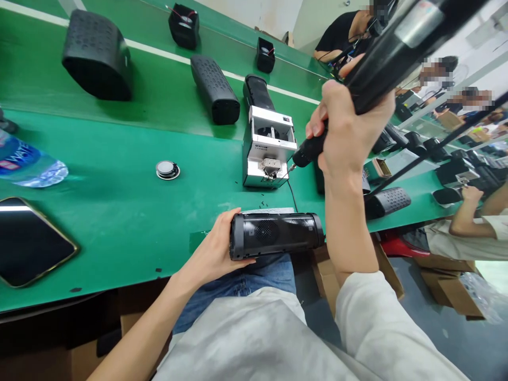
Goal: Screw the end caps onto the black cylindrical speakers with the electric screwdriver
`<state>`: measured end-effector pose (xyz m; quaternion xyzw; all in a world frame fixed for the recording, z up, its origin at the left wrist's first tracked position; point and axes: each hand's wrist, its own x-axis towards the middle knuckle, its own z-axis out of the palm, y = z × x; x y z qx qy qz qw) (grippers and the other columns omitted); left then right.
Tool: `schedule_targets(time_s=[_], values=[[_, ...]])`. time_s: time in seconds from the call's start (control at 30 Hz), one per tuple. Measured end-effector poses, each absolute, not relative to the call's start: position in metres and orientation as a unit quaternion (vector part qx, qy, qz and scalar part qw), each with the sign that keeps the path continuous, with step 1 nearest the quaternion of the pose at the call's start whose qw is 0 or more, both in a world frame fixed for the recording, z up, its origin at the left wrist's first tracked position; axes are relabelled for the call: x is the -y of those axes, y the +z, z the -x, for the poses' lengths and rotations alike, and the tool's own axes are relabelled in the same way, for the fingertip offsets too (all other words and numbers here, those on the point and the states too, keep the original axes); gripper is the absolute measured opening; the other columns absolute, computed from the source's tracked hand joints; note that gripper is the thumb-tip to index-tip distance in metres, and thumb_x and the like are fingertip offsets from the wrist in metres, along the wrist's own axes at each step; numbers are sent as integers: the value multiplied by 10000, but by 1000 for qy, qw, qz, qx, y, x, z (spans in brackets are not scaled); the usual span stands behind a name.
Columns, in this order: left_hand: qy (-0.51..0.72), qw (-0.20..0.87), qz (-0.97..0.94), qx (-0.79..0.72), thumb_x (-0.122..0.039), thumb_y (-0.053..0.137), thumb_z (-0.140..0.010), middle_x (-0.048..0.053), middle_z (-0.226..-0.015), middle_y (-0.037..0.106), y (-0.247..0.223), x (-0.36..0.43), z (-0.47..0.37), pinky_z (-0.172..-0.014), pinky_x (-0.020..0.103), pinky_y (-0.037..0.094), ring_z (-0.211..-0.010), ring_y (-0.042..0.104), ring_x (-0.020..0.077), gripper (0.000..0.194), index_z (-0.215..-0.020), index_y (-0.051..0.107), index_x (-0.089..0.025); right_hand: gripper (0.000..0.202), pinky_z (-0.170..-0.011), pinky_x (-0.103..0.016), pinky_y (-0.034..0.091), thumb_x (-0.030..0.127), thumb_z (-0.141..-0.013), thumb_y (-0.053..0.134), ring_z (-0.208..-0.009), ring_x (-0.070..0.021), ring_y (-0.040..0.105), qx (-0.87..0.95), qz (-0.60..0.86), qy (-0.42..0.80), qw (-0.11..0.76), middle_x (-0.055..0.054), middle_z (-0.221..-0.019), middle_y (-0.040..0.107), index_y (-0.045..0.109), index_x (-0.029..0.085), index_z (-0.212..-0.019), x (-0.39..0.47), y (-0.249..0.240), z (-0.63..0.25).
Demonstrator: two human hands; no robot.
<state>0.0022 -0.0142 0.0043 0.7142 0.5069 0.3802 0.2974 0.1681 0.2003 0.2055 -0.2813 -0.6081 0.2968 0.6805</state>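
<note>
My left hand (216,247) is wrapped round the left end of a black speaker (278,234), which lies lengthwise at the table's front edge. Raised at the right, my right hand (349,119) grips a black electric screwdriver (381,58). The screwdriver's bit points down and left, close to the front of a silver screw feeder (270,151). Whether the bit touches the feeder I cannot tell. A few small dark screws (264,204) are scattered on the green mat between the feeder and the speaker.
Black speaker housings (97,55) stand along the back of the green table (130,211). At the left are a phone (32,243) and a water bottle (27,161); a small round metal part (167,170) lies mid-table. Co-workers sit at the right, with cardboard boxes (456,291) on the floor.
</note>
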Motion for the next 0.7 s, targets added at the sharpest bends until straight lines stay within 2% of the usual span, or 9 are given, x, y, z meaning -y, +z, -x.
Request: schedule_targets(time_s=[0.1, 0.17, 0.37, 0.57, 0.7], values=[[374, 298, -715, -510, -397, 981, -827, 207, -1610, 480, 5, 14, -2, -1225, 685, 548, -1507, 575, 465, 1181, -1702, 191, -326, 247, -424, -369, 339, 350, -816, 852, -470, -138, 320, 612, 258, 299, 685, 84, -613, 416, 626, 362, -914, -172, 219, -190], [371, 296, -717, -510, -410, 973, -839, 204, -1617, 479, 3, 14, -1, -1236, 684, 541, -1517, 569, 462, 1174, -1708, 188, -327, 187, -380, -361, 290, 226, -790, 778, -430, -140, 312, 607, 246, 293, 696, 80, -607, 368, 652, 324, -889, -153, 231, -204], [369, 292, -718, -513, -461, 951, -860, 201, -1658, 454, -1, 15, 2, -1255, 679, 530, -1554, 545, 472, 1163, -1724, 183, -338, 215, -345, -333, 246, 226, -728, 759, -389, -144, 297, 601, 283, 292, 688, 90, -571, 339, 634, 325, -871, -126, 246, -226], [365, 298, -712, -520, -473, 940, -865, 205, -1662, 453, 1, 16, 2, -1238, 678, 544, -1547, 554, 472, 1138, -1716, 197, -328, 169, -341, -289, 334, 186, -823, 806, -376, -115, 353, 605, 239, 349, 674, 99, -568, 442, 719, 289, -926, -130, 226, -228], [366, 301, -705, -527, -462, 952, -852, 198, -1658, 472, 2, 16, 1, -1247, 659, 543, -1544, 569, 461, 1143, -1712, 211, -326, 202, -328, -260, 357, 157, -822, 811, -356, -100, 356, 612, 219, 359, 670, 112, -555, 471, 727, 300, -937, -131, 211, -230]])
